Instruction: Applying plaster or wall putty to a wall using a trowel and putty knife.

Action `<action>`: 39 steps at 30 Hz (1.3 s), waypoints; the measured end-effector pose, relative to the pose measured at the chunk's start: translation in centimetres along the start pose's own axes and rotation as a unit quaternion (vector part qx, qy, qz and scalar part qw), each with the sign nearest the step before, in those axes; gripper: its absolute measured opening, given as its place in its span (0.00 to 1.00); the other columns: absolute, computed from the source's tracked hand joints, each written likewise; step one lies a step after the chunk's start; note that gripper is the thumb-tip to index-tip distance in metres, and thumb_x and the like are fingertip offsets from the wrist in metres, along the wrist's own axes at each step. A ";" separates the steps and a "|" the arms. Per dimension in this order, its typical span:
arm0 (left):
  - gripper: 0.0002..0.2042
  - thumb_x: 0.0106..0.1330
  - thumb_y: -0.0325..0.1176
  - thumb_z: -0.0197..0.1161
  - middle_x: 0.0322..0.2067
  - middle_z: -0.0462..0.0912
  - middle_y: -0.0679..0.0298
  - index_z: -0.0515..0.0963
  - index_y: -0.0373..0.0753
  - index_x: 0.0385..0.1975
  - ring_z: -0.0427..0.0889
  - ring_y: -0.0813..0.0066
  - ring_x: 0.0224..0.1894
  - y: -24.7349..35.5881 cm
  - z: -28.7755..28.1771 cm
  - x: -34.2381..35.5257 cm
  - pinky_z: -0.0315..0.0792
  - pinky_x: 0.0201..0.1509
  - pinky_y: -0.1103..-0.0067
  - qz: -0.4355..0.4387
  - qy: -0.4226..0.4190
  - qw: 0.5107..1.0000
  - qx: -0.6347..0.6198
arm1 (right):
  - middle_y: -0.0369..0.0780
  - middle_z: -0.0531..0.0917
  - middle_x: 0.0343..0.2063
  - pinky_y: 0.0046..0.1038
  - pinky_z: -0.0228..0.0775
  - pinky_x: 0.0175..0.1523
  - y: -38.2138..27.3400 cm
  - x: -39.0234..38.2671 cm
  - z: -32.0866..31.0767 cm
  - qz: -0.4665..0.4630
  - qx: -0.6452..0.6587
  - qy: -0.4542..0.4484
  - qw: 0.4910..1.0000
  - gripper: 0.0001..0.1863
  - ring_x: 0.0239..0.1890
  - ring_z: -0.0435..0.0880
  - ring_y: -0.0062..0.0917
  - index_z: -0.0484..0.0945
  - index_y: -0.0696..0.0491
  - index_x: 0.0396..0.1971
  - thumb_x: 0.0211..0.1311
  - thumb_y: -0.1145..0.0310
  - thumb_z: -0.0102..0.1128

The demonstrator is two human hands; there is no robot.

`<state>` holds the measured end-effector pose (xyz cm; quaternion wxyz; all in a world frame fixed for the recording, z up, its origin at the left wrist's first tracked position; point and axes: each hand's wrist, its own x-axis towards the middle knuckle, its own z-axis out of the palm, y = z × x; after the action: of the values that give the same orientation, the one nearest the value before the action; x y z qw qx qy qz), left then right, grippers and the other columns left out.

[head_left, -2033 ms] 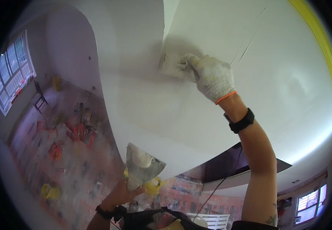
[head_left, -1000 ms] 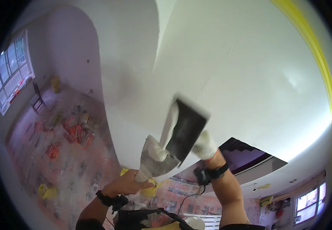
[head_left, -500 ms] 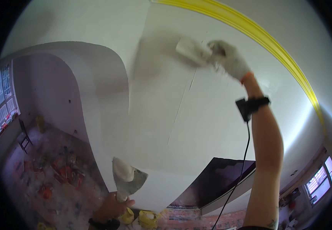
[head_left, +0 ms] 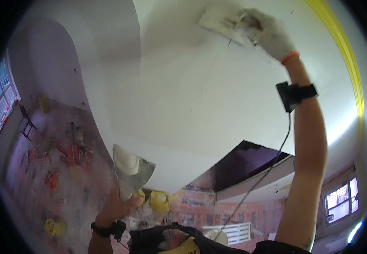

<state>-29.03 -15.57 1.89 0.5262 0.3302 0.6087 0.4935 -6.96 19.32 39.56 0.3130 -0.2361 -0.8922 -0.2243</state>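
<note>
My right hand (head_left: 266,34), in a white work glove with an orange cuff, is raised high and presses a wide putty knife (head_left: 219,21) flat against the white wall (head_left: 217,97) by a thin seam line. A black wrist device (head_left: 293,93) with a cable sits on that forearm. Low at the left, my bare left hand (head_left: 118,205) grips the handle of a second trowel (head_left: 132,171) that carries a lump of white filler (head_left: 126,163), held away from the wall.
A yellow tape strip (head_left: 344,55) runs along the wall at the right. Far below lies a cluttered floor (head_left: 52,169) with red and yellow items and yellow buckets (head_left: 160,201). Windows (head_left: 1,101) show at left and at lower right (head_left: 340,201).
My right hand dropped to the loaded trowel a second ago, then rose again to the upper wall with the putty knife. The view has tilted; my left hand stays low with its trowel.
</note>
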 end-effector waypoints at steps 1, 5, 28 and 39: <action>0.12 0.62 0.34 0.73 0.17 0.74 0.71 0.74 0.41 0.28 0.70 0.86 0.14 0.3 -0.2 0.3 0.62 0.15 0.83 -0.009 -0.020 1.000 -0.007 | 0.47 0.87 0.39 0.34 0.79 0.43 -0.7 -1.8 2.1 -0.063 -0.046 0.015 0.997 0.15 0.37 0.88 0.36 0.81 0.52 0.51 0.65 0.67 0.63; 0.12 0.62 0.34 0.72 0.17 0.73 0.72 0.73 0.40 0.29 0.70 0.87 0.15 -0.9 -1.0 1.5 0.61 0.17 0.84 0.002 -0.066 0.998 0.005 | 0.37 0.88 0.39 0.37 0.80 0.46 -6.4 -10.4 12.0 -0.017 0.021 -0.009 1.000 0.19 0.40 0.86 0.36 0.84 0.42 0.46 0.57 0.76 0.57; 0.18 0.63 0.42 0.73 0.25 0.78 0.70 0.79 0.37 0.44 0.73 0.85 0.20 0.1 3.9 1.3 0.68 0.24 0.82 -0.068 -0.116 0.983 0.128 | 0.40 0.82 0.51 0.31 0.73 0.61 -15.7 -29.4 21.1 0.286 0.871 -0.065 0.394 0.32 0.53 0.81 0.28 0.73 0.56 0.59 0.55 0.67 0.77; 0.23 0.63 0.36 0.70 0.36 0.84 0.55 0.75 0.34 0.56 0.86 0.59 0.36 1.1 6.3 3.8 0.76 0.38 0.71 0.161 0.085 0.913 0.365 | 0.40 0.84 0.43 0.25 0.82 0.38 -18.9 -35.9 23.2 0.506 0.827 -0.147 0.195 0.20 0.36 0.86 0.23 0.75 0.59 0.57 0.73 0.62 0.57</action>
<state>-23.89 -10.12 1.97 0.2288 0.5491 0.7277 0.3414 -3.19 7.06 -5.41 0.2392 -0.2716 -0.2863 0.8872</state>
